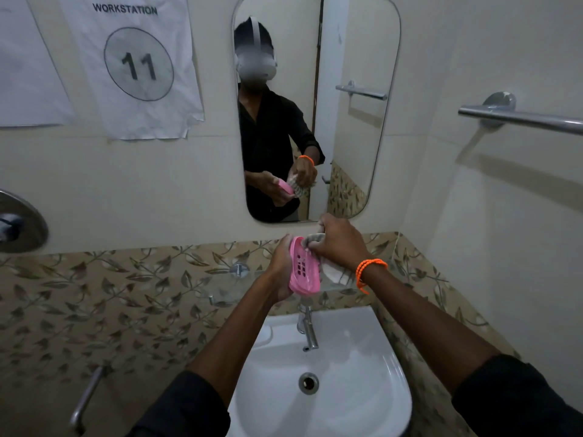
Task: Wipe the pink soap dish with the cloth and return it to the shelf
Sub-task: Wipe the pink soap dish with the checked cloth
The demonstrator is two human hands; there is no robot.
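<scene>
Above sink point(318, 405) | left grip point(280, 266) holds soap dish point(304, 269) | right grip point(337, 241) clutches cloth point(334, 271)

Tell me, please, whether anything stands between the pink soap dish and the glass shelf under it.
Nothing visible does. The left hand holds the pink soap dish just above the glass shelf, while the right hand presses the cloth on it; the bare shelf part looks free.

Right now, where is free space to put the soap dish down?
The glass shelf is bare left of the left hand. The sink is bare right of the tap. It is crowded where the right hand rubs cloth on the dish.
</scene>
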